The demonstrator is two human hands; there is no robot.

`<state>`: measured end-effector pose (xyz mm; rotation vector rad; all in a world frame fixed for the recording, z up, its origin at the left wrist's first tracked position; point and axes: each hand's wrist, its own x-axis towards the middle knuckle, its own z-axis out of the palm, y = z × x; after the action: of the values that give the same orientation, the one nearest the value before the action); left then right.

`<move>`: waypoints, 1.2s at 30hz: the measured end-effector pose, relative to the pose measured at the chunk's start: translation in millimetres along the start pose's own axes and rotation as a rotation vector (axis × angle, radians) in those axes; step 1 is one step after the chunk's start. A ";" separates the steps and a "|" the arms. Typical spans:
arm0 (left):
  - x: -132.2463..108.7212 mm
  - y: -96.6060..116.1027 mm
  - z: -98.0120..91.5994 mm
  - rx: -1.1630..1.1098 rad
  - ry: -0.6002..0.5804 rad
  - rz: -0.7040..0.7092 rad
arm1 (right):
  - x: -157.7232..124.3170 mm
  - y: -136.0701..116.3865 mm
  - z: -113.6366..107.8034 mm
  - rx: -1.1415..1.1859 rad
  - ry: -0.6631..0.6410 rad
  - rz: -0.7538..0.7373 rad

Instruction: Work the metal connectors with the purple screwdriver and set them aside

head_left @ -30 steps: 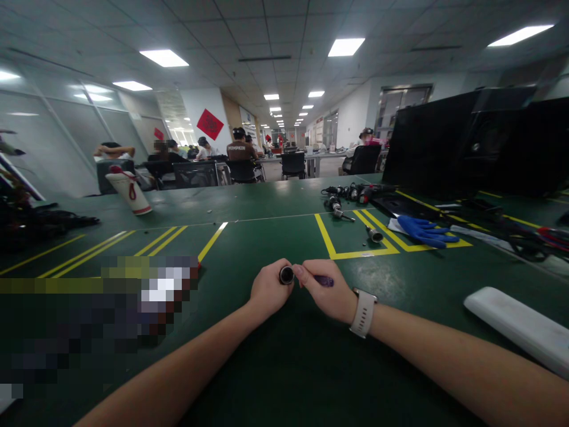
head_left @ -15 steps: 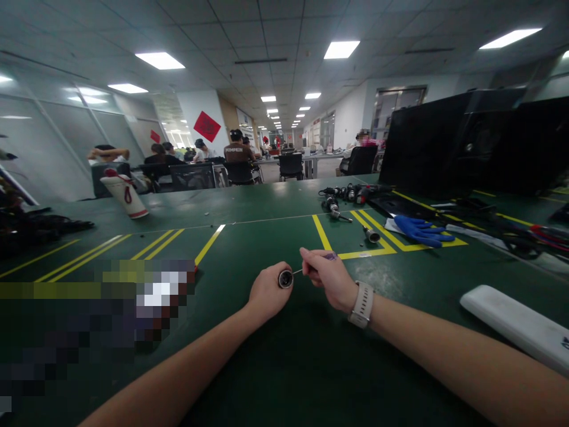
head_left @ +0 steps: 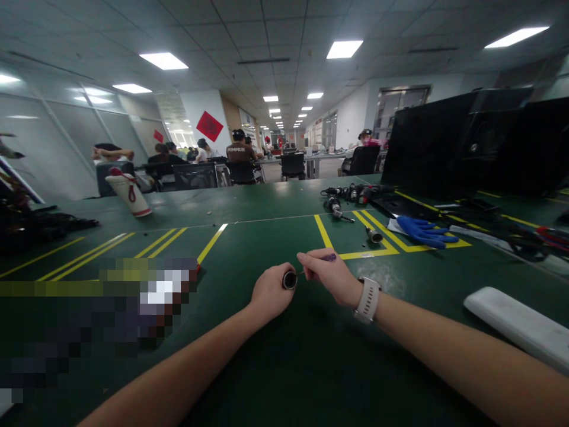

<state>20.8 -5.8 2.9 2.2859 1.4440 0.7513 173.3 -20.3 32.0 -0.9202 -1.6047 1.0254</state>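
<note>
The left hand (head_left: pixel 271 290) grips a hollow cylinder (head_left: pixel 290 280); just right of it, the right hand (head_left: pixel 332 275) holds a purple-handled tool (head_left: pixel 330 257) pointing toward the cylinder.

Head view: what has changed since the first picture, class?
The purple handle in the right hand has swung up in the picture, a thin shaft now showing. Nothing was let go. The left hand still grips the tube; the glove stayed put.
</note>
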 end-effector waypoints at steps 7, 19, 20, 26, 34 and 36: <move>1.0 0.0 -0.4 0.021 0.015 -0.035 | -2.6 6.9 5.4 0.065 0.123 0.036; -1.0 2.7 -1.8 -0.022 0.009 -0.001 | -8.9 1.5 5.4 -0.116 0.019 -0.125; -0.8 2.8 -1.7 -0.019 0.012 -0.004 | -7.8 2.6 5.5 -0.108 0.023 -0.119; -0.7 3.4 -1.8 -0.003 0.033 -0.033 | -5.2 12.1 6.6 -0.021 0.108 -0.068; 2.6 -2.8 -0.1 -0.124 0.044 0.000 | -8.3 1.7 2.4 -0.043 0.079 -0.136; 3.6 -3.5 -0.1 -0.162 0.044 0.012 | -7.4 0.0 0.1 -0.043 0.053 -0.142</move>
<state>19.4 -1.0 2.0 2.1707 1.3365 0.8928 175.0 -27.2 29.5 -0.8422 -1.6285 0.8645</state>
